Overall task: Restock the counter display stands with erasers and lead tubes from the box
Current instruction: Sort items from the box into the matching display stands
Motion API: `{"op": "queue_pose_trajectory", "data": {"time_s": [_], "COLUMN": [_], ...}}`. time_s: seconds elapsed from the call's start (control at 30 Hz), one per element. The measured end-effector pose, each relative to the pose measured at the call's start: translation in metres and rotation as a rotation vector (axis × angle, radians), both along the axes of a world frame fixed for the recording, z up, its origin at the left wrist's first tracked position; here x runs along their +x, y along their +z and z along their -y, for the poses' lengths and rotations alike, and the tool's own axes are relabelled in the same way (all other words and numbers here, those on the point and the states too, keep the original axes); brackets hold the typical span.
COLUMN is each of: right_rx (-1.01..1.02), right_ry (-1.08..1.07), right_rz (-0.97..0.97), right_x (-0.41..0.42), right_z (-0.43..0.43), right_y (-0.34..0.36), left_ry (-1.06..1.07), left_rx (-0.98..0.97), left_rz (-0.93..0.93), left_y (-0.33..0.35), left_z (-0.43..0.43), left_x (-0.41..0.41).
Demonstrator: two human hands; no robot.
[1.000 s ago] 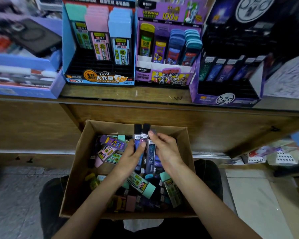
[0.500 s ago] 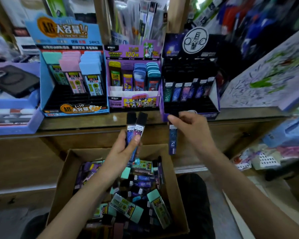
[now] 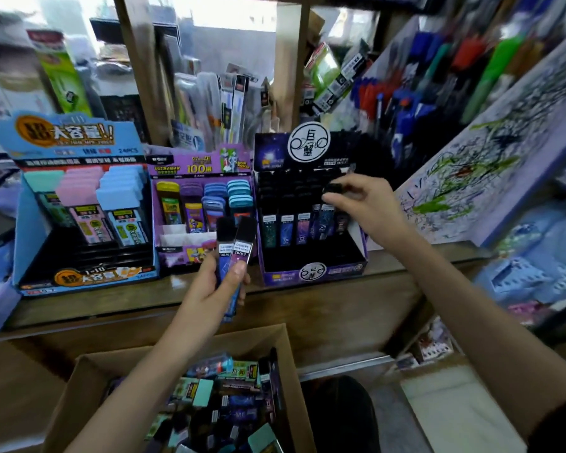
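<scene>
My left hand grips two black-capped lead tubes upright, in front of the counter edge. My right hand pinches the black cap of another lead tube at the row of tubes in the black and purple display stand. A cardboard box below holds several loose lead tubes and erasers. Two more stands sit on the counter: a blue stand with pastel tube packs and a purple stand with coloured cases.
The wooden counter runs across the middle. Behind the stands are a wooden post and hanging pen packs. A scribbled test board leans at the right, with pen racks above it. Blue and purple trays sit at the far left.
Both hands have risen out of the box. My right hand carried one tube up to the black stand's row. My left hand lifted its two tubes to counter height. The view tilted upward.
</scene>
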State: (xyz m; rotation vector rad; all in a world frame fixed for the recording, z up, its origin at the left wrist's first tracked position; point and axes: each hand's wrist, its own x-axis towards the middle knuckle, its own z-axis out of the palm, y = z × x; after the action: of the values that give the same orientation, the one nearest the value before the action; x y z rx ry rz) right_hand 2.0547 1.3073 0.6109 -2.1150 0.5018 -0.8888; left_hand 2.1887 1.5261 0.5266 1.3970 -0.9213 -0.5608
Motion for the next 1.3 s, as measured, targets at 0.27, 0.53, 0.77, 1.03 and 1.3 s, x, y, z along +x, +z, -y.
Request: {"op": "queue_pose_trajectory", "data": {"time_s": [0.27, 0.53, 0.77, 1.03, 1.3], "right_rx": [0.074, -0.580, -0.467, 0.395, 0.503], "right_ry": [0.088, -0.178, -0.234, 0.206, 0.095], "right_rz": [-0.015, -0.033, 0.018, -0.026, 0.146], "right_x": [0.006, 0.014, 0.010, 0.010, -0.010], "right_z": [0.009, -0.003, -0.022, -0.077, -0.050], "right_y": [-0.013, -0.030, -0.019, -0.019, 0.000], "left_ry": [0.016, 0.030, -0.007, -0.065, -0.040], "left_rx": [0.059, 0.056, 0.023, 0.004, 0.013], "left_rz": [-0.015, -0.023, -0.038, -0.056, -0.127], "left_y": [-0.004, 0.002, 0.008, 0.009, 0.009], "left_z": [-0.006, -0.008, -0.002, 0.018, 0.028], "left_x": [-0.001, 0.000, -0.007, -0.025, -0.030]}}
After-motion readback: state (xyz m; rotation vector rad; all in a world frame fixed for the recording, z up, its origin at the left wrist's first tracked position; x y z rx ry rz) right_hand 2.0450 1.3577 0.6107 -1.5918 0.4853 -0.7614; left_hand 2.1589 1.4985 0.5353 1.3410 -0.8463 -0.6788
